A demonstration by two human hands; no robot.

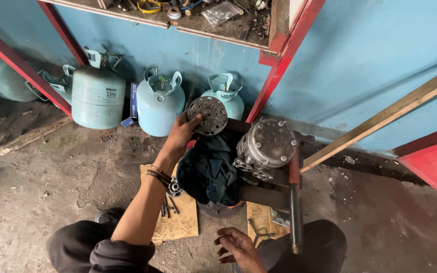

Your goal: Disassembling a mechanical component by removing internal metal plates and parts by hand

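My left hand (182, 135) is raised and grips a round grey metal disc (208, 115) with several holes, holding it up near the blue wall. My right hand (238, 246) hangs low near my knee, fingers spread, holding nothing. Between them a dark green cloth (209, 169) lies over a low stand. Next to the cloth sits a grey metal compressor body (268, 145) with bolts on its round end. Small metal parts and bolts (170, 199) lie on a piece of brown cardboard (180, 222) under my left forearm.
Several light blue gas cylinders (98, 93) stand against the blue wall. A red-handled bar (294, 197) runs down beside the compressor. A wooden slat (385, 116) leans at the right. A cluttered shelf (213, 20) hangs above. The floor is dirty concrete.
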